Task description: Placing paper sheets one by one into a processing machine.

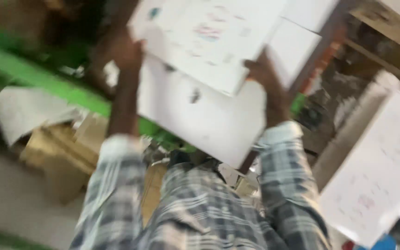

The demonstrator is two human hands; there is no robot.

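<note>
The view is blurred by motion. My left hand [125,53] grips the left edge of a flat white carton [209,41] with faint coloured print. My right hand [261,71] holds the same carton at its lower right corner. This carton lies on top of other white cartons [200,115] stacked beneath it. Both my forearms reach upward, in rolled plaid sleeves.
A green frame [38,76] runs across the left. Brown cardboard boxes [61,153] and crumpled white paper [24,111] lie below it. Another white printed carton [380,171] leans at the right. Wooden shelving [385,23] shows at the top right.
</note>
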